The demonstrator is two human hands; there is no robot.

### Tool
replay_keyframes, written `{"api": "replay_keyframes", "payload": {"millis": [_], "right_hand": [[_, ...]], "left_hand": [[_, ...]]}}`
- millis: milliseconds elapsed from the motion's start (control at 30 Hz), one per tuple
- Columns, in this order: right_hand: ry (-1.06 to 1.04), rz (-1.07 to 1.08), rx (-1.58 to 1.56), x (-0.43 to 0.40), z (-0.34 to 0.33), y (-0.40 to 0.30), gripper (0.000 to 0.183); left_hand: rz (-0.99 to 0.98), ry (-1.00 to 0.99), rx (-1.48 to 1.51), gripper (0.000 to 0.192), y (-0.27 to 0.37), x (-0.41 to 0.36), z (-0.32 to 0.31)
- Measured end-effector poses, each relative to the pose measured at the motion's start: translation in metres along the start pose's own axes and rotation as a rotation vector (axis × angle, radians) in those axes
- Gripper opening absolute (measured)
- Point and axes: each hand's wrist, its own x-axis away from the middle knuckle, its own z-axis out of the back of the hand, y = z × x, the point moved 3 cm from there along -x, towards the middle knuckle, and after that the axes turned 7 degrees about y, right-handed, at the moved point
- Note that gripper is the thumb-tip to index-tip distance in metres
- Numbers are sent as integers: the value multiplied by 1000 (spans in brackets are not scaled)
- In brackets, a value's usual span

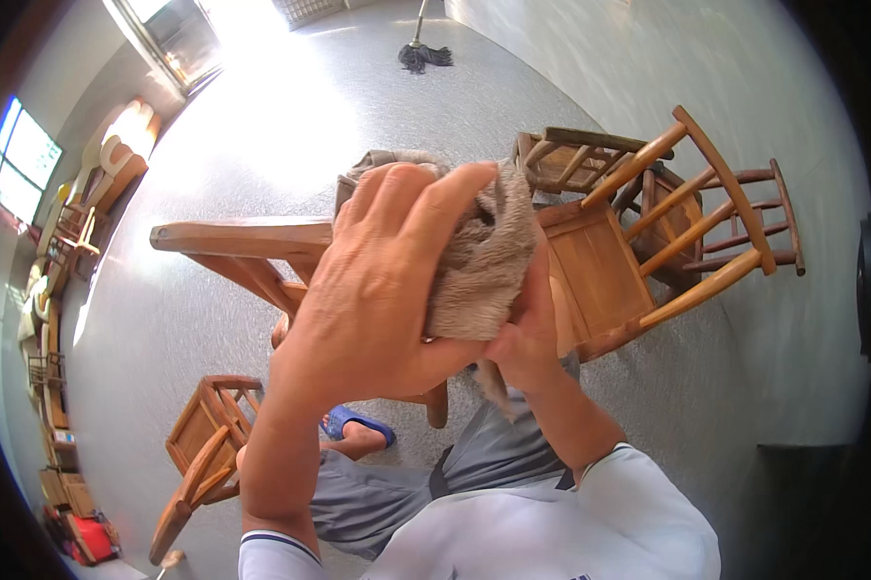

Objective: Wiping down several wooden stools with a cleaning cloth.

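A bunched grey-brown cloth [479,283] is raised close before me, between both hands. My left hand [370,290] lies over its near side with the fingers bent around it. Behind and to the right, my right hand [533,319] grips the same cloth, its fingers partly hidden by the folds. Beneath the hands a wooden chair [254,238] lies on its side or is tilted, with one rail reaching left; much of it is hidden by my left hand and the cloth.
To the right stand a wooden chair [598,279] and several more chairs near the wall. A small wooden chair [203,435] is at lower left. A mop [424,56] rests on the floor at the far end. Furniture and boxes line the left wall.
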Motion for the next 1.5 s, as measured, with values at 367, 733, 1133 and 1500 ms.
{"api": "replay_keyframes", "payload": {"millis": [367,733,1133,1500], "right_hand": [[224,132,185,-12,30,18,28],[585,-49,379,13,80,37,18],[-154,292,1058,20,12,169,31],[143,309,948,-71,83,218,26]], "left_hand": [[-217,273,-226,53,-55,27,51],[112,-123,-401,35,-75,61,92],[709,201,-520,26,-136,153,194],[494,269,-423,21,-152,210,222]]}}
